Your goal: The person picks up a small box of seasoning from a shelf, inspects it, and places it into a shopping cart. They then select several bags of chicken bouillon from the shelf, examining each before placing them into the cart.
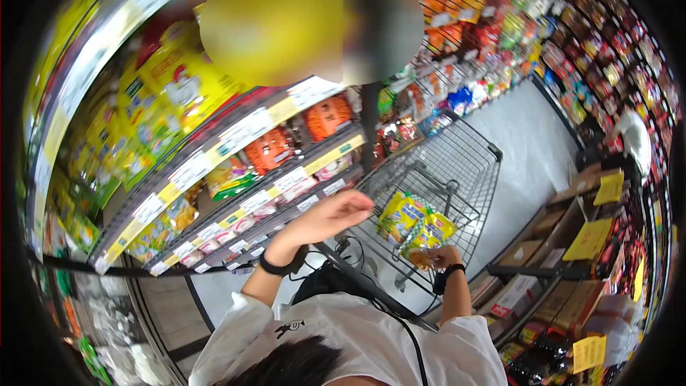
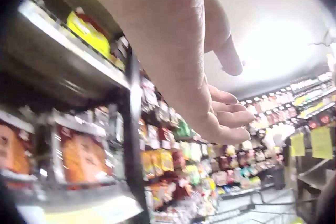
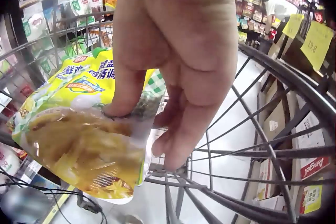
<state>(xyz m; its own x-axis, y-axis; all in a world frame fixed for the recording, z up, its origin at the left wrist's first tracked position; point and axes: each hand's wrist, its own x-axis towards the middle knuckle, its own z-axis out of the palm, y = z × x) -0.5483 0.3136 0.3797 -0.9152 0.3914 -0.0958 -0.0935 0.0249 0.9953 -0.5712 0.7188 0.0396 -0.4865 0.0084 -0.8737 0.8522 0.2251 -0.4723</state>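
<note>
My right hand (image 1: 446, 257) reaches down into the wire shopping cart (image 1: 495, 151). It pinches the side edge of a yellow bag of chicken seasoning (image 3: 84, 150), thumb on the near face and fingers behind. Chinese lettering, green check trim and a golden-brown picture show on this bag. From above, the yellow packaging (image 1: 400, 214) lies inside the basket, with a checked strip across its middle. My left hand (image 1: 329, 216) hovers in the air between the shelf and the cart, fingers extended and slightly bent. Nothing is in it in the left wrist view.
Shelves at left carry large yellow bags (image 1: 189, 82) and orange packs (image 1: 271, 150) behind price strips (image 1: 193, 171). Cartons (image 1: 511, 297) and yellow price signs (image 1: 589, 239) line the right side. A person in white (image 1: 632, 143) is farther along the aisle floor (image 1: 532, 136).
</note>
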